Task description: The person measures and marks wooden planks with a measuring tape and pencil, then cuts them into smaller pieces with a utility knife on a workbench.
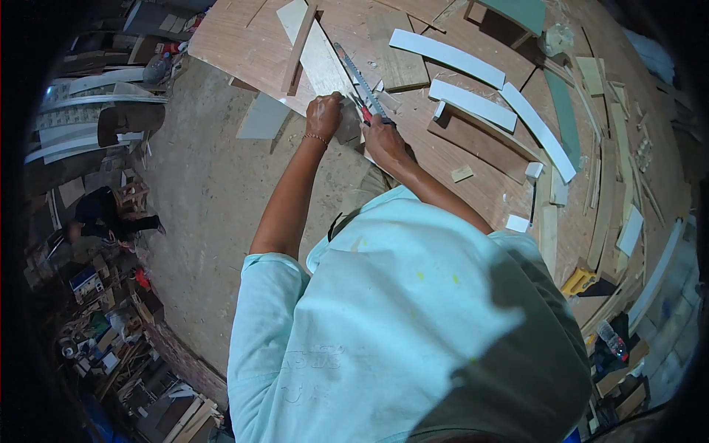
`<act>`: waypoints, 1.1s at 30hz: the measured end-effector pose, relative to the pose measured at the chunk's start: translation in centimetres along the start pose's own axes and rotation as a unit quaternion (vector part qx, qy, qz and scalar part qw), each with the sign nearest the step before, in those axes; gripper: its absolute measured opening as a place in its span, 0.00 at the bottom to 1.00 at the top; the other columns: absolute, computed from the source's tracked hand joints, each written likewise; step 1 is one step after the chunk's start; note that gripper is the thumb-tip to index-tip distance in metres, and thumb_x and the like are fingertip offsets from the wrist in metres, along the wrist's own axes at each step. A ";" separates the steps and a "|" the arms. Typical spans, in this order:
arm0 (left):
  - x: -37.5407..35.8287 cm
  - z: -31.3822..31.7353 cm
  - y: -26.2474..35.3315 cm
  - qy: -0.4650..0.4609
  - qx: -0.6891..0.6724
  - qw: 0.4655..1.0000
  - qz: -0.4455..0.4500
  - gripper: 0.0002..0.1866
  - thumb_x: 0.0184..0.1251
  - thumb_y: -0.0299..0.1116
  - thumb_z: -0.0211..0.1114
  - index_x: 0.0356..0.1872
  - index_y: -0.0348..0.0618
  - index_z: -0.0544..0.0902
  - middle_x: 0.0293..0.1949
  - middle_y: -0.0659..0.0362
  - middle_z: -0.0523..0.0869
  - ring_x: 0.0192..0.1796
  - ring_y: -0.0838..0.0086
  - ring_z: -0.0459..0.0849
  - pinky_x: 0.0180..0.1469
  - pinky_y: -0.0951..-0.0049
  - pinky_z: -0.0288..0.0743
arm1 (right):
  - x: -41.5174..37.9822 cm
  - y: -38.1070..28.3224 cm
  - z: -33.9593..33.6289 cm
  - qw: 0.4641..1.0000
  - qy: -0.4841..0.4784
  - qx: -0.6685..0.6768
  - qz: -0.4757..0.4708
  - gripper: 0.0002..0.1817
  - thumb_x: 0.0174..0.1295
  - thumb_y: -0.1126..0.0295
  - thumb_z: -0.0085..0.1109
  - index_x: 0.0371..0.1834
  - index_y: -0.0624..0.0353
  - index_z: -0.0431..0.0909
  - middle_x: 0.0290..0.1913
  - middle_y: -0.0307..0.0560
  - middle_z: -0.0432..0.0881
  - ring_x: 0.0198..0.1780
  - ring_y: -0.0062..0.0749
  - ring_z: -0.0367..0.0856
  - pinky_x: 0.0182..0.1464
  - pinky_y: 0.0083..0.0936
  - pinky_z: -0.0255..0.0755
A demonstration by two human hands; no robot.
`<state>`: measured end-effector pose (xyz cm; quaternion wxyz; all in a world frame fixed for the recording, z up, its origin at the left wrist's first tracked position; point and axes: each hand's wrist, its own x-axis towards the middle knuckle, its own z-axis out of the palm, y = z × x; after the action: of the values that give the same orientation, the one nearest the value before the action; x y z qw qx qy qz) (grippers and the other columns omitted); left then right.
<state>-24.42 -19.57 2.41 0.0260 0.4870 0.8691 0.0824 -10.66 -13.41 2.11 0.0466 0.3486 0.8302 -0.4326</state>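
My right hand [384, 140] is wrapped round the red and black handle of a hand saw [357, 76], whose blade points up and to the left over the wooden table. Just left of it, my left hand [324, 117] is closed at the lower end of a long pale board [317, 55]. That board lies at a slant and reaches past the table's edge. A narrow brown strip [301, 48] lies across it. What the left fingers grip underneath is hidden.
Curved white pieces [447, 57] and a brown trough-like piece [480, 142] lie on the table [413, 173] at the right. Wood strips and a yellow tool [579, 281] are further right. Another person [103, 214] is at the far left, beyond the floor.
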 end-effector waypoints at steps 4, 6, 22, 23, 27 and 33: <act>0.2 0.0 -0.1 -0.002 0.006 1.000 -0.004 0.05 0.43 0.25 0.56 0.24 0.41 0.77 0.24 0.49 0.80 0.29 0.58 0.80 0.31 0.63 0.73 | -0.1 -0.4 0.4 0.999 0.027 -0.022 -0.027 0.19 0.59 0.59 0.42 0.37 0.68 0.62 0.28 0.66 0.75 0.33 0.58 0.75 0.36 0.45 0.69; 0.1 0.1 -0.2 0.001 -0.011 1.000 0.003 0.05 0.43 0.25 0.56 0.24 0.40 0.77 0.24 0.50 0.80 0.29 0.59 0.80 0.31 0.64 0.73 | -0.2 -0.6 0.4 0.999 0.022 -0.021 -0.016 0.18 0.59 0.59 0.42 0.36 0.68 0.61 0.27 0.66 0.75 0.33 0.58 0.75 0.36 0.45 0.69; 0.2 0.2 -0.2 -0.030 -0.012 0.999 -0.017 0.11 0.43 0.24 0.54 0.31 0.44 0.80 0.25 0.49 0.80 0.31 0.59 0.80 0.33 0.65 0.73 | -0.4 -0.6 0.4 0.998 0.029 -0.001 -0.053 0.17 0.60 0.60 0.39 0.34 0.67 0.60 0.25 0.66 0.75 0.31 0.58 0.76 0.33 0.45 0.68; 0.2 0.3 -0.2 -0.013 -0.011 1.000 -0.006 0.08 0.43 0.24 0.54 0.26 0.43 0.79 0.24 0.49 0.80 0.29 0.60 0.80 0.32 0.65 0.73 | -0.4 -0.8 0.2 0.999 0.023 -0.009 -0.047 0.17 0.60 0.60 0.39 0.34 0.67 0.60 0.25 0.66 0.75 0.31 0.57 0.76 0.33 0.45 0.68; 0.2 0.4 -0.3 -0.004 -0.006 1.000 0.006 0.05 0.41 0.24 0.55 0.22 0.42 0.78 0.22 0.50 0.80 0.28 0.61 0.80 0.30 0.66 0.73 | -0.3 -0.6 0.4 0.998 0.027 -0.020 -0.053 0.17 0.60 0.59 0.40 0.34 0.66 0.60 0.26 0.66 0.75 0.32 0.57 0.76 0.34 0.46 0.68; 0.1 0.5 -0.3 0.006 -0.007 1.000 0.009 0.05 0.40 0.23 0.55 0.22 0.41 0.77 0.22 0.50 0.79 0.28 0.60 0.80 0.30 0.65 0.73 | 0.2 -0.1 1.1 0.998 0.037 -0.018 -0.041 0.18 0.59 0.58 0.40 0.35 0.66 0.61 0.27 0.66 0.75 0.33 0.57 0.76 0.35 0.45 0.68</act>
<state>-24.71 -19.57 1.91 0.0241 0.4938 0.8644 0.0919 -11.16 -14.17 1.40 0.0044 0.3296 0.8526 -0.4055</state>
